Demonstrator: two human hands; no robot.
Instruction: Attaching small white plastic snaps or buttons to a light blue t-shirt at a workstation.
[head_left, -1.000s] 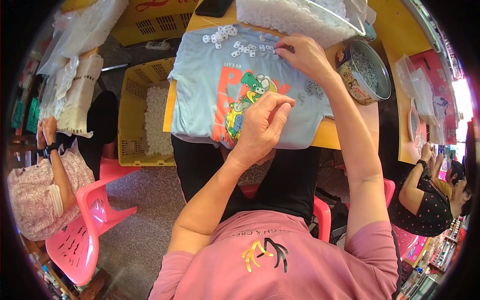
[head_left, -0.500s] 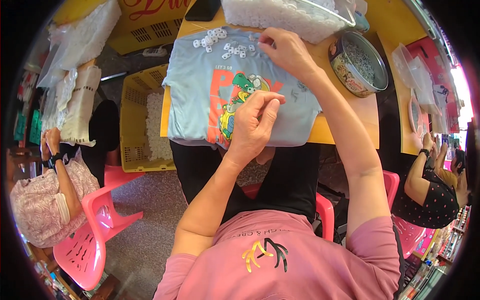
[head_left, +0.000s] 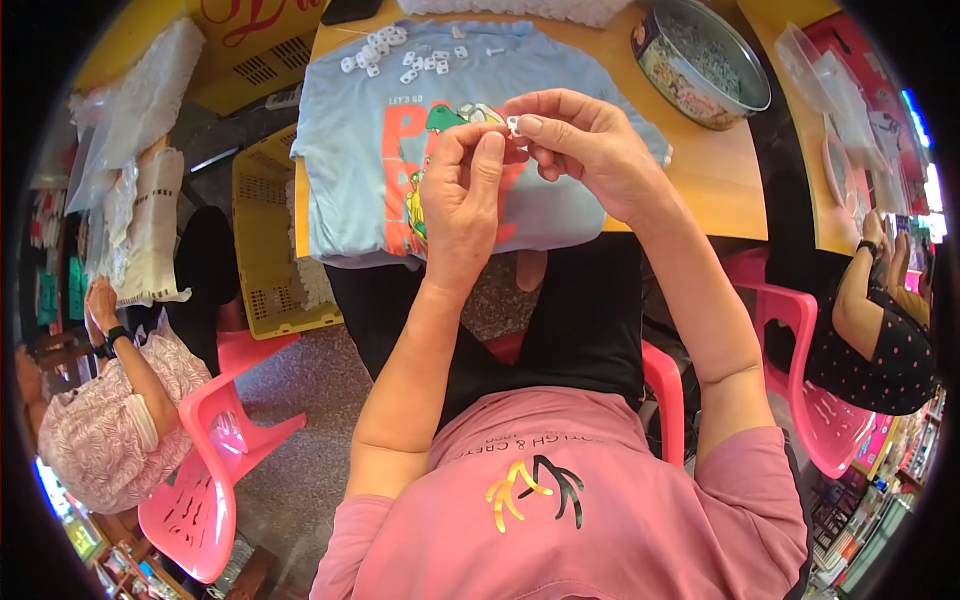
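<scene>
A small white piece (head_left: 514,126) is held above the printed middle of the blue garment (head_left: 345,150), pinched between the thumb and forefinger of the right hand (head_left: 585,145), whose other fingers are loosely curled. Its dark-spotted face is turned up toward the viewer; at this size, its long axis cannot be made out with confidence. The left hand (head_left: 465,190), also above the garment, is half curled, its thumb and forefinger brought near each other just beside the piece; whether anything is gripped there cannot be told.

On the garment's far part, loose white pieces (head_left: 430,65) with dark spots are scattered in clusters. To the right of the garment, a round tin (head_left: 672,80) is set on the wooden table (head_left: 725,190), and in it many small grey pieces (head_left: 705,55) are held. Beyond the garment's far edge, a white heap (head_left: 520,8) is cut off by the picture's border. Left of the garment and lower than the tabletop, a yellow basket (head_left: 265,240) is placed, with white contents (head_left: 316,285) partly seen inside.
</scene>
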